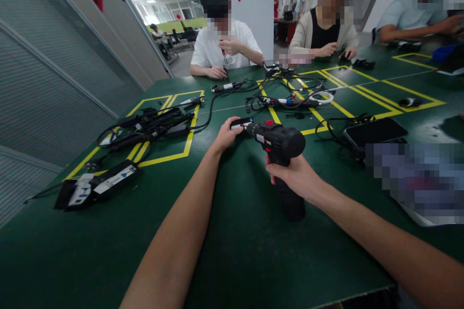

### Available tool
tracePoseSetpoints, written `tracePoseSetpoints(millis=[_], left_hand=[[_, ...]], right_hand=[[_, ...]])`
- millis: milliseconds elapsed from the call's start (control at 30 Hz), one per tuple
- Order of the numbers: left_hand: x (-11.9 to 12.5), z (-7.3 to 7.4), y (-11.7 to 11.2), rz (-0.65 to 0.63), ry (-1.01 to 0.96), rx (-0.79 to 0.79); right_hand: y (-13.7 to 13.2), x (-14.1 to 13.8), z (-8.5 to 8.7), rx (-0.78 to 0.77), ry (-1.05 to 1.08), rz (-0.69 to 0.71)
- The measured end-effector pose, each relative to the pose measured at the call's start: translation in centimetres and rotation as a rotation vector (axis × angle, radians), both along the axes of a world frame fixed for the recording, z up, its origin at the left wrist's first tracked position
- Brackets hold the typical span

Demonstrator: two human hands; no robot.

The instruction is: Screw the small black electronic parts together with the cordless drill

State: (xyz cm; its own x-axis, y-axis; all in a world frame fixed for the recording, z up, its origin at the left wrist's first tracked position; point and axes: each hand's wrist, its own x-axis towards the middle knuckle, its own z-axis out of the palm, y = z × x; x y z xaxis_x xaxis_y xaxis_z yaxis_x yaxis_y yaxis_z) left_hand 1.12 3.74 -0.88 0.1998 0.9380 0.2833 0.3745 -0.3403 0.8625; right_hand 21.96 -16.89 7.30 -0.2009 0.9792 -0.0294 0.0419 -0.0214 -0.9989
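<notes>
My right hand [295, 176] is wrapped round the handle of a black cordless drill [270, 140] with red accents, its chuck pointing left and away from me. At the drill's tip, my left hand [227, 136] grips a small dark block with a white side [237, 124] low over the green table [239, 231]. The drill's front end meets or nearly meets this block; whether the bit touches it I cannot tell. Part of the block is hidden behind my fingers and thumb.
Left lie bundled black cables [155, 125] and a black case with white labels [105, 183]. Ahead are corded screwdriver-like tools [290, 102] inside yellow tape lines. On the right sits a dark tablet-like device [377, 133] beside a blurred package [424, 183]. Several people sit across the table.
</notes>
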Motion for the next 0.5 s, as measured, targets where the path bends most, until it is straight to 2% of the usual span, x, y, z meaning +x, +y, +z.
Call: tracePoseSetpoints(millis=[500], left_hand=[[0.16,0.42,-0.37,-0.01,-0.03,-0.017]], right_hand=[[0.05,0.1,-0.21,0.008,0.03,-0.002]])
